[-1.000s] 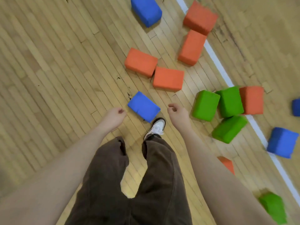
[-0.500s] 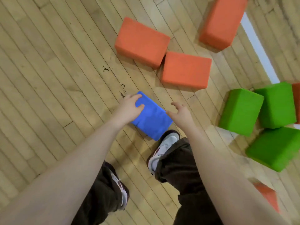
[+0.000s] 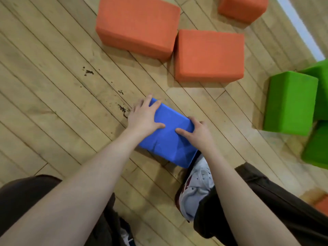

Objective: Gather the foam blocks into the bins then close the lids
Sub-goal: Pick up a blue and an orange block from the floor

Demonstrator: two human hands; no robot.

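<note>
Fingers of the left hand and right hand curl around opposite ends of the blue foam block, gripping it on the wooden floor just ahead of a white shoe, with two orange blocks lying beyond the fingertips.

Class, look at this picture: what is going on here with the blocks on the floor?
A person is bent over a wooden floor and grips a blue foam block with both hands: the left hand on one end, the right hand on the other. The block sits by a white shoe. Orange blocks and green blocks lie beyond. No bin shows.
</note>
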